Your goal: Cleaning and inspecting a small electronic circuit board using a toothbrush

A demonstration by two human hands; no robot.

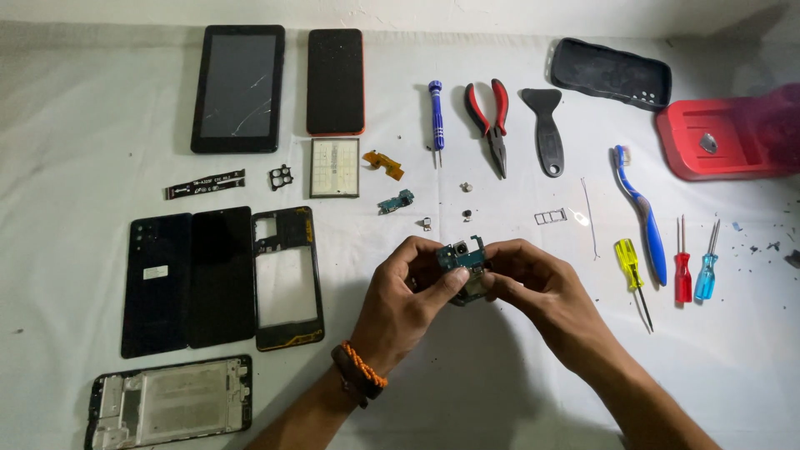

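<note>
Circuit board, small and teal-green with a dark camera module near its top, sits pinched between both hands above the middle of the white surface, a little toward the near edge. It looks light, thin and stiff, and likely fragile: the safest hold is probably along its bare edges, away from the camera and the tiny parts soldered on its face.

Left hand, with a braided orange-and-brown band at the wrist, is nearly closed, thumb and forefinger clamped on the board's left side. Right hand is curled just as tightly on the right side, its fingertips meeting the left hand's over the board; what the lower fingers touch beneath it cannot be made out.

Just beyond the hands lie loose small parts: a little connector board, an orange flex cable, some screws and a card tray. Toward the far edge stand a blue screwdriver, red-handled pliers and a black scraper. Near the right edge are a blue toothbrush, a yellow screwdriver, two small red and blue drivers, a red tray and a black phone case. On the left side lie a cracked tablet, a dark phone, a back cover, a screen panel and two phone frames.
</note>
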